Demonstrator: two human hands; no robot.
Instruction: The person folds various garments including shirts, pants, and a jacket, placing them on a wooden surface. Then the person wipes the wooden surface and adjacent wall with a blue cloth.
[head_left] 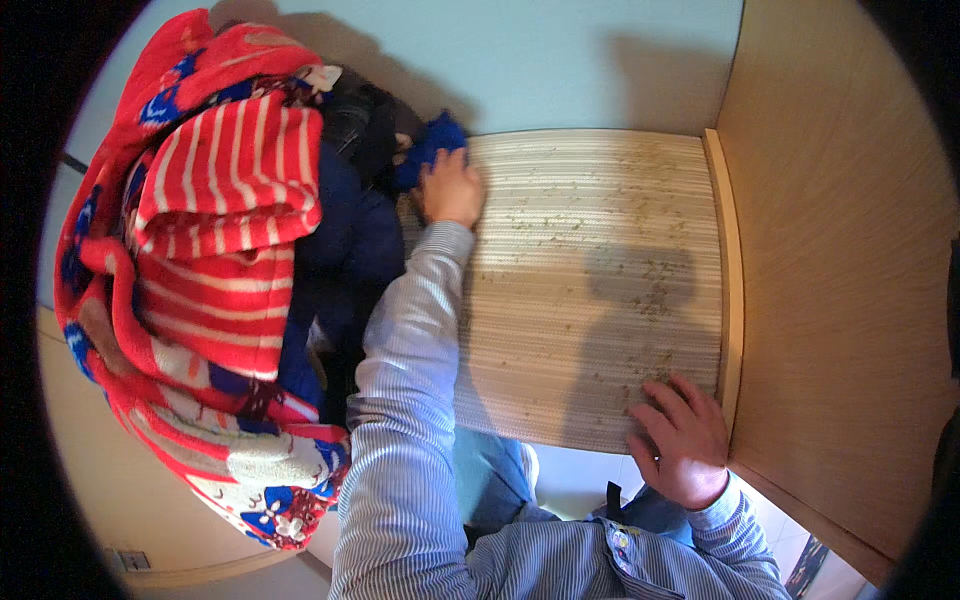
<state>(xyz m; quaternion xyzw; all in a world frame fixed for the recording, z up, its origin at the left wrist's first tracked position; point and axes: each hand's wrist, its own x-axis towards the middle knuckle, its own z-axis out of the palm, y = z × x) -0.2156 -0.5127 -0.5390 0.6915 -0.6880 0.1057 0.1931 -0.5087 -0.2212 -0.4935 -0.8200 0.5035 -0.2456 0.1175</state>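
At the far edge of a striped woven mat (pixel 590 300), my left hand (pixel 455 192) has its fingers curled on a bright blue fuzzy cloth (pixel 437 135). The cloth lies against dark clothing at the heap's right side; its full shape is hidden. My right hand (pixel 685 445) holds nothing, its fingers apart over the mat's near right corner by the wooden edging. Small greenish-brown crumbs (pixel 655 275) are scattered across the mat, mostly on its right half. I cannot tell whether my right fingertips touch the mat.
A red, white and blue patterned blanket (pixel 110 270) with a folded red striped piece (pixel 235 180) piles up at left, beside dark navy clothing (pixel 350 235). A pale wall (pixel 540 65) stands behind. A tall wooden panel (pixel 840 250) and raised wooden strip (pixel 730 290) border the right.
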